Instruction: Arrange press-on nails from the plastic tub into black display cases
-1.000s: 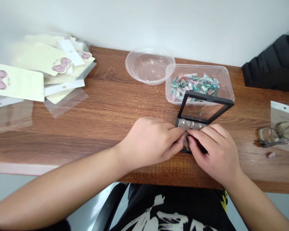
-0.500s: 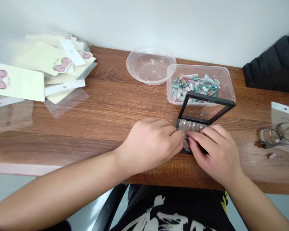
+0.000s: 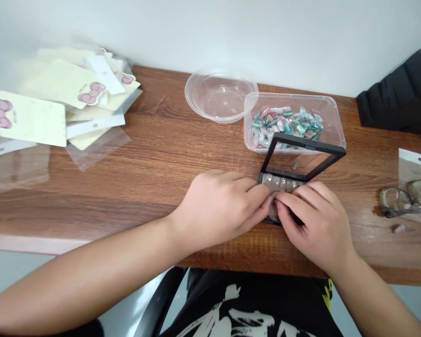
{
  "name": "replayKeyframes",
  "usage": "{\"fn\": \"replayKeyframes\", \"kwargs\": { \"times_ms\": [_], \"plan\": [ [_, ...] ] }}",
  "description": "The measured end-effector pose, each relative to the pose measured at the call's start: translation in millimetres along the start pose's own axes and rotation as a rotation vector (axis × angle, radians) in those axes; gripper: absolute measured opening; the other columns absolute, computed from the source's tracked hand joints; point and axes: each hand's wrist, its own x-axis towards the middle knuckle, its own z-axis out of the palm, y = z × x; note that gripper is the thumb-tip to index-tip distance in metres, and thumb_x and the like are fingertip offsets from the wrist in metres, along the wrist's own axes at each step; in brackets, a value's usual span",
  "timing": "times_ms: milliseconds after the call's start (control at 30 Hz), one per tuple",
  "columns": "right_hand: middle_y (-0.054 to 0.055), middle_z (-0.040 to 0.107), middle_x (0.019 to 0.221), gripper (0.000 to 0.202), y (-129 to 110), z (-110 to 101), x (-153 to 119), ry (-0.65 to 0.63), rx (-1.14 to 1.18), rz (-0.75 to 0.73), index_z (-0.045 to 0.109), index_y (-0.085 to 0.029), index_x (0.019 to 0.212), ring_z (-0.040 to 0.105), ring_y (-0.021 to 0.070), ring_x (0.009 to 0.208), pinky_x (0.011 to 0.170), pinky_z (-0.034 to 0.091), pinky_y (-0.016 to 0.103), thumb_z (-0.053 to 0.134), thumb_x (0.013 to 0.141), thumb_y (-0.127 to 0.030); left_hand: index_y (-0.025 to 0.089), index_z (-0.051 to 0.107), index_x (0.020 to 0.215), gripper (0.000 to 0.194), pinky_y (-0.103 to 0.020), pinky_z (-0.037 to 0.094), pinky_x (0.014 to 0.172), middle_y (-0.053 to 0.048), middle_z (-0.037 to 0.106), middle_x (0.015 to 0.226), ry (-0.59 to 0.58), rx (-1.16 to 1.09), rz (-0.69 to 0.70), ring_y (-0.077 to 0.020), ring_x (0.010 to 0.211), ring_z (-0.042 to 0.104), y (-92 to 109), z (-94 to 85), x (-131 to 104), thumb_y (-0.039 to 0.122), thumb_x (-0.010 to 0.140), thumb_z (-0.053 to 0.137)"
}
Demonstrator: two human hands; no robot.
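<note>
Hands point(image 3: 228, 203) over open black case point(image 3: 307, 142), coloured pieces point(image 3: 287, 123) in clear tub point(image 3: 331, 120)

A plain white wall point(image 3: 203, 32) spans the upper frame behind a brown wood-grain desk point(image 3: 154, 145), with pale grey-blue floor point(image 3: 14, 274) visible at lower left.

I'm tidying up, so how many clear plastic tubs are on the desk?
2: a round tub at the back of the desk, and a rectangular tub to its right, holding small colored pieces, partly behind the black case. No others show.
</note>
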Motion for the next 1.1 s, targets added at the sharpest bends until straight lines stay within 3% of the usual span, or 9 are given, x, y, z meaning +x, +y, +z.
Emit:
{"fn": "replayKeyframes", "kwargs": {
  "times_ms": [233,400,867,1100],
  "plan": [
    [0.004,0.065,0.072,0.015,0,1,0,0.008,0.0,-0.006,0.074,-0.016,0.093,0.052,0.0195,0.074,0.071,0.047,0.033,0.06,0.092,-0.018,0.022,0.071,0.091,0.022,-0.029,0.028,0.044,0.004,0.069,0.067,-0.123,-0.111,-0.049,-0.0185,0.056,0.066,-2,2.5,-1,0.04,0.093,0.059],
    [0.004,0.064,0.072,0.014,1,0,0,0.004,0.002,-0.009,0.075,-0.016,0.093,0.051,0.0199,0.074,0.07,0.045,0.034,0.061,0.091,-0.017,0.023,0.072,0.097,0.02,-0.028,0.029,0.044,0.004,0.072,0.071,-0.154,-0.162,-0.054,-0.018,0.058,0.067,-3,3.1,0,0.038,0.093,0.058],
    [0.005,0.063,0.072,0.014,1,1,-1,-0.004,0.014,-0.01,0.075,-0.014,0.095,0.05,0.0207,0.075,0.072,0.045,0.035,0.062,0.089,-0.014,0.021,0.072,0.092,0.024,-0.027,0.033,0.048,0.001,0.074,0.072,-0.113,-0.151,-0.106,-0.018,0.061,0.068,-9,0.8,2,0.029,0.096,0.05],
    [0.004,0.063,0.073,0.015,1,-1,-1,-0.023,0.013,-0.03,0.074,-0.017,0.098,0.051,0.0197,0.075,0.071,0.044,0.034,0.061,0.09,-0.016,0.022,0.07,0.089,0.026,-0.027,0.035,0.052,0.001,0.071,0.071,-0.218,-0.248,-0.173,-0.0187,0.063,0.068,-13,1.5,5,0.031,0.097,0.047]
  ]
}}
